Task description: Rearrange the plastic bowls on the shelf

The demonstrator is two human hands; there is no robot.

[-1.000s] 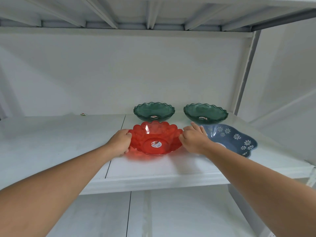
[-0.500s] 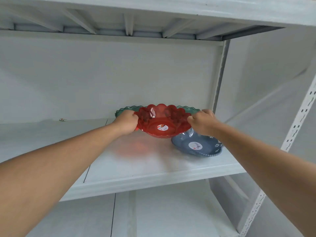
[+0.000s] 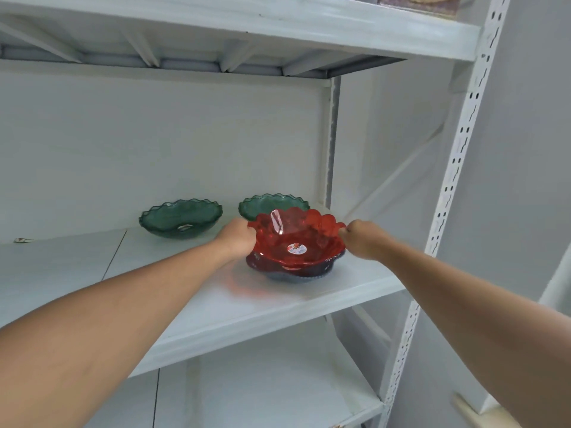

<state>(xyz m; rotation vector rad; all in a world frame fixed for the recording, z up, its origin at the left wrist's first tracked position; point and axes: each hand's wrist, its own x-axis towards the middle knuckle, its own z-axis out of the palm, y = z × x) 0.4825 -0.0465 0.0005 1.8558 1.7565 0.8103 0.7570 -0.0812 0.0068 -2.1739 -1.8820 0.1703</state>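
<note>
The red scalloped plastic bowl (image 3: 295,239) is held at both sides: the left hand (image 3: 238,237) pinches its left rim and the right hand (image 3: 360,239) pinches its right rim, each grip closed tight on the plastic with the fingers curled over the edge. The bowl sits directly over the blue bowl (image 3: 296,273), nested into it or just above it; whether the two touch cannot be told, since only the blue bowl's dark lower wall and a bit of its patterned edge show beneath the red one. A round sticker (image 3: 296,249) lies in the bottom of the red bowl. Both bowls are near the right front part of the white shelf (image 3: 173,273). Behind them, close to the back wall, stand two green wavy-edged bowls: the left green bowl (image 3: 180,218) is well apart to the left, and the right green bowl (image 3: 272,202) is partly hidden behind the red bowl's rim. A small scrap (image 3: 23,240) lies far left on the shelf.
</note>
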